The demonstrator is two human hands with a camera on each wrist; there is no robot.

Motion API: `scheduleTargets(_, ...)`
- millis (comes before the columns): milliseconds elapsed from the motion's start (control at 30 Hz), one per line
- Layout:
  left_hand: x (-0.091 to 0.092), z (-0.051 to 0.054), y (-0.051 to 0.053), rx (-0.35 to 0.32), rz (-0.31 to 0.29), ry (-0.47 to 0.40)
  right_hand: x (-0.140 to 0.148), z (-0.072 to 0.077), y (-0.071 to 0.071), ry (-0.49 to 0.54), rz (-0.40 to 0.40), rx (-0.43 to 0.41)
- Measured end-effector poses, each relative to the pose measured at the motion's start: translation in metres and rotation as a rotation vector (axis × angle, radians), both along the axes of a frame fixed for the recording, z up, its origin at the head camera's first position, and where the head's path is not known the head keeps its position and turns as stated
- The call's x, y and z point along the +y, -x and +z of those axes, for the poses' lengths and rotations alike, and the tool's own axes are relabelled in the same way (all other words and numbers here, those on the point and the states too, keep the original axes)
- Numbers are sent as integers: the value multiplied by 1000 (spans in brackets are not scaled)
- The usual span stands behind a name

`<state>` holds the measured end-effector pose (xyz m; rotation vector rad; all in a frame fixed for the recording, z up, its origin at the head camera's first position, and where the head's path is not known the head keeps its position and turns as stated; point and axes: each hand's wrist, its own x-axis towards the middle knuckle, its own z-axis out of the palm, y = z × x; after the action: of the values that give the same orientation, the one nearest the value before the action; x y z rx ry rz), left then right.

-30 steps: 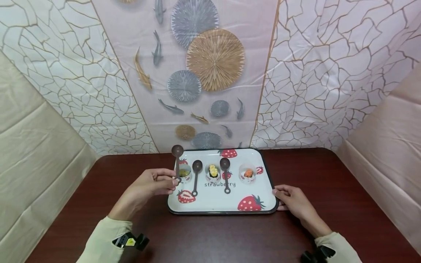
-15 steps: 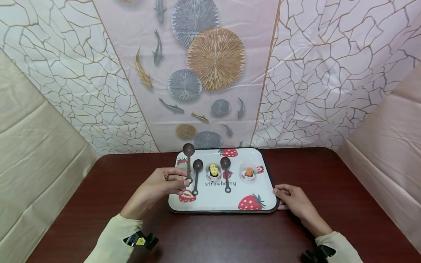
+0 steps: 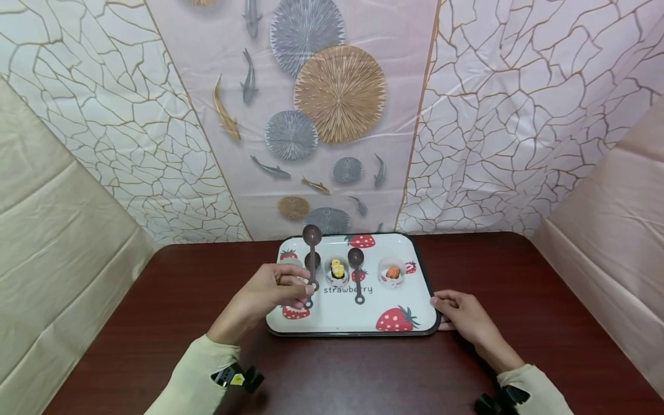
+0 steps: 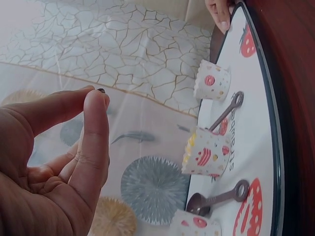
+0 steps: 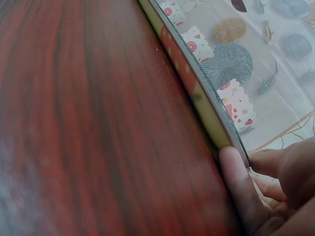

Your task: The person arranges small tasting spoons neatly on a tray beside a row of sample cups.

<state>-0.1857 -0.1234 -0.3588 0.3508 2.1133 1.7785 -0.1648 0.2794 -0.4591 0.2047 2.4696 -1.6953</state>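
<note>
My left hand (image 3: 272, 291) pinches the ring end of a brown measuring spoon (image 3: 312, 236) between thumb and fingertips, raised over the left part of a strawberry-print tray (image 3: 347, 320). In the left wrist view only a dark bit shows at the fingertips. Behind the raised spoon, a second measuring spoon (image 4: 221, 197) lies on the tray, partly covered in the head view. A third measuring spoon (image 3: 355, 259) lies to the right of the middle paper cup (image 4: 209, 153). At the tray's right edge, my right hand (image 3: 459, 311) grips the rim, thumb on the near side.
The middle cup holds a yellow-topped piece (image 3: 338, 268) with a dark wrap. A right cup (image 3: 391, 281) holds an orange piece (image 3: 392, 272). A left cup (image 4: 197, 227) is mostly behind my left hand in the head view. A patterned cloth (image 3: 332, 190) hangs behind the table (image 3: 363, 374).
My left hand has carried the raised measuring spoon to the right, from above the left cup to in front of the second spoon. My right hand stays on the tray's rim.
</note>
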Motion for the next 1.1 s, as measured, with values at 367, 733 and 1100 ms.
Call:
scheduleTargets(367,21,0,-1,8,7,15,2,0,1,-11,10,7)
scheduleTargets(733,39,-4,-1,-23,2,7,0,-1,1,-12,4,1)
scheduleTargets(1100,54,-9,2,-26,-2,9,0,0,1,-8,4,3)
